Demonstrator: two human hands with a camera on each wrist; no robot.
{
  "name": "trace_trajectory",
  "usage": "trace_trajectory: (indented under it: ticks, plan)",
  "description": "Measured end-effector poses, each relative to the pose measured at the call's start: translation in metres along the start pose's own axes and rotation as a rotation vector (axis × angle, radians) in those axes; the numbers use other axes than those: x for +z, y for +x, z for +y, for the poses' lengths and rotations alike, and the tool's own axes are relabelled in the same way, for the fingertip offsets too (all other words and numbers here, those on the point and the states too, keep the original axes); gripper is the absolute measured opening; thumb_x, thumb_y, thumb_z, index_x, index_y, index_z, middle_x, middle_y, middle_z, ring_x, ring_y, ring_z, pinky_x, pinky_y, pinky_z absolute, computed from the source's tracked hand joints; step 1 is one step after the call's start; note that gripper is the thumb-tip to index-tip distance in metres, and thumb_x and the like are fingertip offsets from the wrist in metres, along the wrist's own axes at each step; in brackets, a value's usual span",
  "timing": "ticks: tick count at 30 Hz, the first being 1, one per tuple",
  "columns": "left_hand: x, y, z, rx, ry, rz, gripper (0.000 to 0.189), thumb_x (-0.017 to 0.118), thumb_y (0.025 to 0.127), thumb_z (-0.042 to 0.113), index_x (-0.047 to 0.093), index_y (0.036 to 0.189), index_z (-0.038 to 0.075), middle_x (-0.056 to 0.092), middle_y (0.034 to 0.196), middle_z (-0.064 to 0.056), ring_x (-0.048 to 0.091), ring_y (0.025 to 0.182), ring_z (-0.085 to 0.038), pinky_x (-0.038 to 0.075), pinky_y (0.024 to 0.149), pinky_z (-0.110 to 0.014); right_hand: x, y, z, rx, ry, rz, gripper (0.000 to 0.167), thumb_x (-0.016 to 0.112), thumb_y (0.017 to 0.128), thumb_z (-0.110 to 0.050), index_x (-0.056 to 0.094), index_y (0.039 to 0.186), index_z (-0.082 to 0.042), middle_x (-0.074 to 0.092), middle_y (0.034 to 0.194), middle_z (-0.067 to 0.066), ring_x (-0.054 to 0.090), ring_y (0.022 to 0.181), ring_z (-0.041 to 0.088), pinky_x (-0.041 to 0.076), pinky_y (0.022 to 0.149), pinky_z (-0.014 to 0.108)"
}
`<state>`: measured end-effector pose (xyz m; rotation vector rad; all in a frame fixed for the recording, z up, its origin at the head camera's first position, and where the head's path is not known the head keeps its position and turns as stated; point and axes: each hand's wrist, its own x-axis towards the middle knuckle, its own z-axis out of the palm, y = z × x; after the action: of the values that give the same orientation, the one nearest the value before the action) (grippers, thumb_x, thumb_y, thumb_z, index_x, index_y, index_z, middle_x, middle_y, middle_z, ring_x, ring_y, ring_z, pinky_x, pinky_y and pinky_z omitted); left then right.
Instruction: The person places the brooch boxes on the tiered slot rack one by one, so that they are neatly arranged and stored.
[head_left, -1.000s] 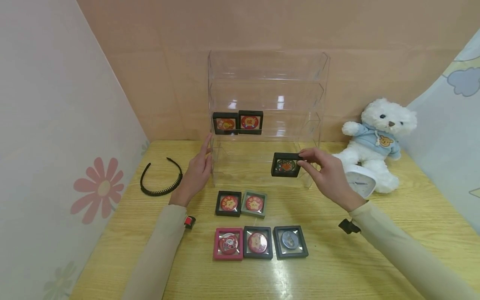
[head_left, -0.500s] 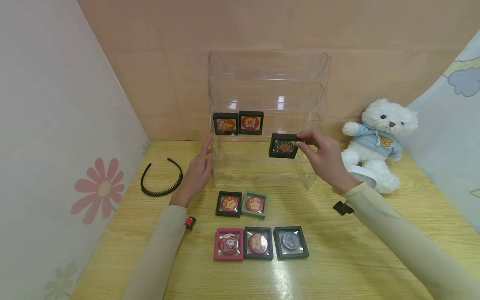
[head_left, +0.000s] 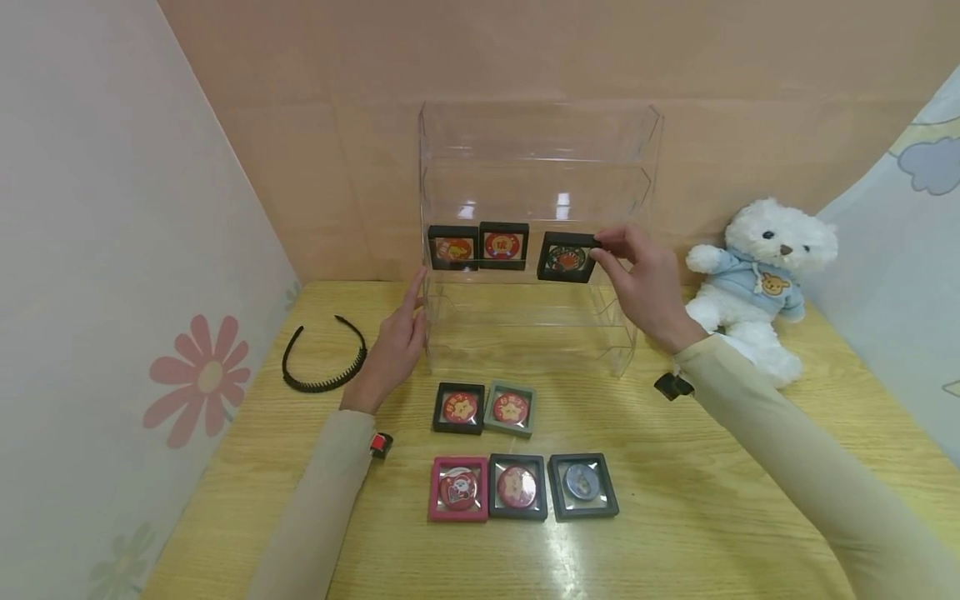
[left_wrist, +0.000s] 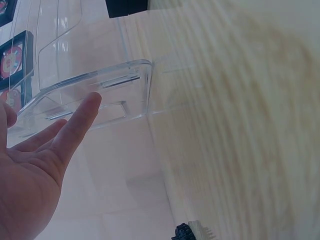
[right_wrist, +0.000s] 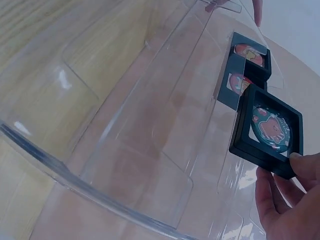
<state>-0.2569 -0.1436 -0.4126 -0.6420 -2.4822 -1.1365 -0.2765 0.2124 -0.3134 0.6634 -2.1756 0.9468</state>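
Note:
My right hand (head_left: 641,279) pinches a black square display frame (head_left: 567,257) by its right side, thumb in front and fingers behind. Inside that frame is a round badge (right_wrist: 271,129) in dark green and red. It is held at the middle tier of a clear acrylic rack (head_left: 525,315). To its left, two black frames with red badges, one (head_left: 453,248) beside the other (head_left: 503,245), stand on the same tier with a gap before the held one. My left hand (head_left: 392,350) touches the rack's left side with extended fingers; the left wrist view shows them against the clear panel (left_wrist: 125,82).
On the wooden table lie a black frame (head_left: 459,408), a grey-green frame (head_left: 511,409), a pink frame (head_left: 458,489) and two dark frames, one (head_left: 517,487) left of the other (head_left: 582,486). A black headband (head_left: 322,383) lies left; a white teddy bear (head_left: 765,275) sits right.
My right hand has raised the black frame from in front of the lower tiers to the height of the middle tier, beside the two frames there. The left hand has stayed at the rack's side.

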Motion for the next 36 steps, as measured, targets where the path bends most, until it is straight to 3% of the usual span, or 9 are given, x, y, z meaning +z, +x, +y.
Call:
trace_trajectory:
  ticks: [6,10,16,20,23,29,31,36]
  plan:
    - [-0.001,0.000,-0.002,0.011,0.003,0.008,0.066,0.038,0.110,0.009,0.007,0.164,0.031,0.053,0.139,-0.031,0.057,0.124,-0.034,0.051,0.068,-0.043,0.004,0.011,-0.001,0.045,0.022,-0.001,0.020,0.070,0.096,-0.007,0.065,0.113,0.004,0.070,0.110,0.014,0.069,0.099,0.030,0.052,0.090,0.042]
    - [-0.001,0.000,-0.001,0.007,0.006,0.008,0.066,0.038,0.110,0.010,0.007,0.164,0.031,0.054,0.137,-0.031,0.059,0.121,-0.034,0.050,0.066,-0.042,0.010,0.019,0.000,0.042,0.034,0.008,0.019,0.069,0.096,-0.005,0.065,0.112,0.005,0.070,0.110,0.016,0.069,0.099,0.032,0.052,0.088,0.048]
    - [-0.001,-0.001,0.000,-0.002,0.007,0.005,0.067,0.037,0.110,0.010,0.006,0.164,0.032,0.059,0.129,-0.029,0.058,0.122,-0.033,0.051,0.069,-0.043,0.018,0.026,0.004,0.032,-0.017,0.034,0.018,0.071,0.095,-0.003,0.066,0.110,0.004,0.072,0.108,0.016,0.071,0.095,0.034,0.053,0.082,0.048]
    - [-0.001,-0.001,0.000,0.001,0.002,0.002,0.065,0.036,0.110,0.011,0.006,0.165,0.031,0.058,0.131,-0.029,0.065,0.098,-0.030,0.051,0.069,-0.042,0.021,0.029,0.006,0.034,-0.051,0.029,0.017,0.070,0.095,-0.004,0.065,0.109,0.004,0.072,0.108,0.016,0.071,0.096,0.033,0.054,0.084,0.047]
    - [-0.001,-0.001,0.000,0.000,-0.002,-0.002,0.065,0.035,0.110,0.012,0.006,0.164,0.031,0.051,0.141,-0.030,0.064,0.085,-0.028,0.050,0.066,-0.042,0.023,0.030,0.006,0.018,-0.070,0.021,0.017,0.069,0.096,-0.005,0.065,0.110,0.004,0.071,0.108,0.017,0.071,0.098,0.033,0.054,0.087,0.047]
    - [-0.001,-0.001,-0.001,-0.003,-0.007,0.001,0.065,0.035,0.110,0.011,0.007,0.164,0.032,0.051,0.142,-0.030,0.063,0.110,-0.035,0.050,0.069,-0.043,0.029,0.032,0.009,0.001,-0.082,0.009,0.016,0.068,0.097,-0.005,0.065,0.109,0.004,0.070,0.108,0.016,0.071,0.098,0.032,0.054,0.090,0.044]
    - [-0.001,-0.001,-0.001,0.001,-0.009,0.000,0.065,0.035,0.110,0.011,0.006,0.164,0.032,0.051,0.142,-0.030,0.064,0.104,-0.035,0.050,0.068,-0.043,0.032,0.032,0.011,-0.001,-0.088,0.007,0.015,0.069,0.096,-0.004,0.065,0.108,0.003,0.070,0.107,0.016,0.071,0.098,0.032,0.054,0.090,0.044]
    - [0.000,0.000,-0.001,0.013,-0.020,-0.001,0.066,0.036,0.110,0.010,0.006,0.165,0.030,0.057,0.130,-0.030,0.063,0.108,-0.038,0.050,0.067,-0.042,0.036,0.030,0.014,0.018,-0.109,-0.001,0.015,0.070,0.095,-0.004,0.064,0.107,0.003,0.070,0.106,0.017,0.072,0.096,0.033,0.053,0.091,0.047]
